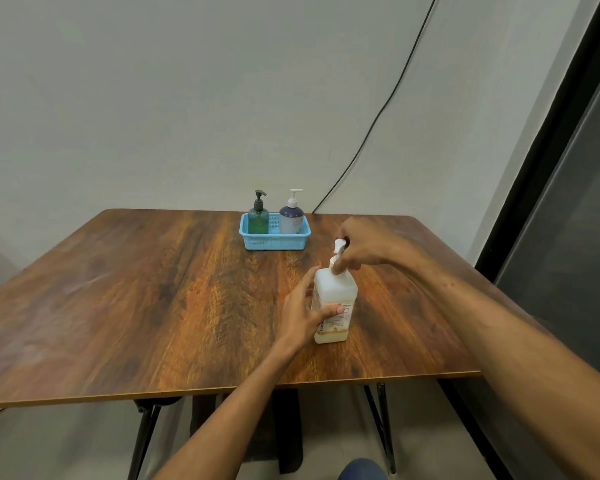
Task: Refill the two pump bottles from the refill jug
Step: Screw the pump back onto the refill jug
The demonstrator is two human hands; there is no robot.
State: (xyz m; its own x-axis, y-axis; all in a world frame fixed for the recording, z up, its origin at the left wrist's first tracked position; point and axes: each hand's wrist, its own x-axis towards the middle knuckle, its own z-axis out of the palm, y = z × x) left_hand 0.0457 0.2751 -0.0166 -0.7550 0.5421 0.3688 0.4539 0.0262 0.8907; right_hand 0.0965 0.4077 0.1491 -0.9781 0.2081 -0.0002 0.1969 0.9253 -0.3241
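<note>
A white square refill jug with a white pump top stands upright on the wooden table, right of centre. My left hand wraps the jug's body from the left, thumb across its label. My right hand grips the pump top and neck from the right. At the table's far edge a green pump bottle with a dark pump and a white-and-navy pump bottle stand side by side in a blue basket.
A black cable runs down the wall to the table's back edge. A dark door frame borders the right side. Black table legs and a dark chair show below the front edge.
</note>
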